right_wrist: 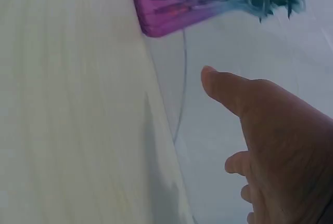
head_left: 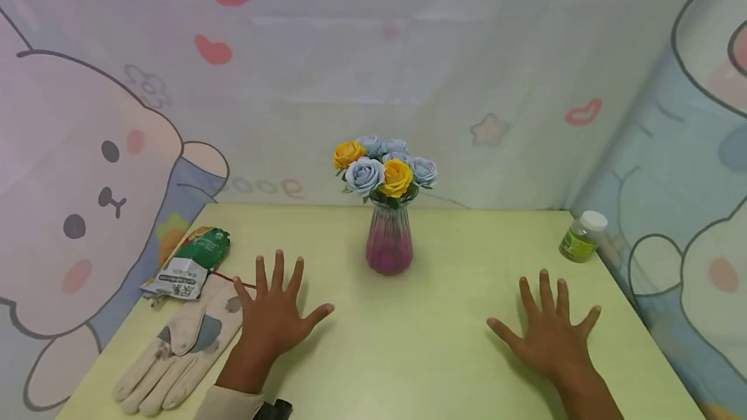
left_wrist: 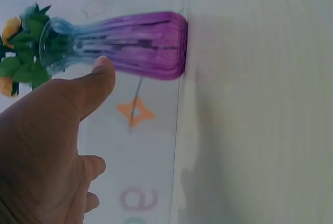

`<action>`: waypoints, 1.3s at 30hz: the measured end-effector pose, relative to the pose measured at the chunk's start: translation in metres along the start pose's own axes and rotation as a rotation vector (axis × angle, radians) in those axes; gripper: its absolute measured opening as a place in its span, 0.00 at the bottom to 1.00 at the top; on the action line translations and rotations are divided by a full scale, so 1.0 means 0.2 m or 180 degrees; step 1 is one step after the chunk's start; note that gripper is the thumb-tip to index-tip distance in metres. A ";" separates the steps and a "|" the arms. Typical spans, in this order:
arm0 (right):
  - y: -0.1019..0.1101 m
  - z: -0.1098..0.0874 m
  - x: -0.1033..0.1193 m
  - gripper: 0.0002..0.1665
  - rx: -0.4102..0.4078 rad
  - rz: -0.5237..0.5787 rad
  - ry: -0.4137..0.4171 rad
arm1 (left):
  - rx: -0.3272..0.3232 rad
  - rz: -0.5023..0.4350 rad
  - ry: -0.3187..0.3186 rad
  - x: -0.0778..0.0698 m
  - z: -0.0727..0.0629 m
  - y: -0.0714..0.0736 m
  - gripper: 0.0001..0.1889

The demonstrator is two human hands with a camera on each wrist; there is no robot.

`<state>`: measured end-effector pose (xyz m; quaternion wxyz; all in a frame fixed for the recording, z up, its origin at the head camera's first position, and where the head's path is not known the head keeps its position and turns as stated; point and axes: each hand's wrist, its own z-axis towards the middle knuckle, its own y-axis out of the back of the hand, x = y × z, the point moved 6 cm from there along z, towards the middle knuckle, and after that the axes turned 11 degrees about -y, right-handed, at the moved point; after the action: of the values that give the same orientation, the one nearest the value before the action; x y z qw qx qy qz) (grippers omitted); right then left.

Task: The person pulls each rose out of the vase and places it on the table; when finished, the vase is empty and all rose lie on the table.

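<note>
My left hand (head_left: 273, 317) is spread palm down over the left part of the table, holding nothing. Beside it lies a pair of white work gloves (head_left: 195, 342) with grey patches, partly covered by that hand. My right hand (head_left: 551, 339) is spread the same way over the right part, also holding nothing. Between and beyond both hands stands a glass vase (head_left: 390, 245), clear at the neck and purple-pink below. It holds blue and yellow roses (head_left: 397, 178). Both wrist views show the vase sideways, past the thumb of the left hand (left_wrist: 57, 115) and of the right hand (right_wrist: 276, 130).
A green and white packet (head_left: 195, 261) lies at the table's left edge, against the gloves. A small jar (head_left: 580, 238) with a white lid and green label stands at the back right. Behind the pale yellow table (head_left: 408, 355) hangs a cartoon-printed cloth (head_left: 362, 70).
</note>
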<state>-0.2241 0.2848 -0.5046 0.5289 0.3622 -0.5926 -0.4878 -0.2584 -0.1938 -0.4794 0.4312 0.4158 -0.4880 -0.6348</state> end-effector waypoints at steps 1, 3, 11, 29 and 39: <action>0.01 0.00 0.02 0.68 -0.0034 -0.0010 0.0037 | 0.0003 0.0019 -0.0029 -0.02 0.01 0.00 0.61; 0.04 0.00 0.06 0.67 -0.0108 -0.0022 0.0135 | -0.0014 0.0019 -0.0097 -0.06 0.03 0.01 0.61; 0.18 0.11 0.33 0.54 -0.0326 0.0384 0.0591 | 0.0010 -0.0041 -0.0343 -0.21 0.17 0.07 0.61; 0.35 0.41 0.74 0.30 -0.0817 0.2000 0.1347 | -0.0118 -0.1833 -0.0672 -0.38 0.55 0.09 0.64; 0.41 0.48 0.87 0.20 -0.0874 0.2646 0.1468 | -0.0552 -0.3406 -0.0418 -0.41 0.62 -0.11 0.57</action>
<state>-0.3421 0.1613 -0.3753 0.8390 0.1207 -0.4846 -0.2162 -0.3557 -0.0807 -0.4712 0.0493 0.5285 -0.1800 -0.8282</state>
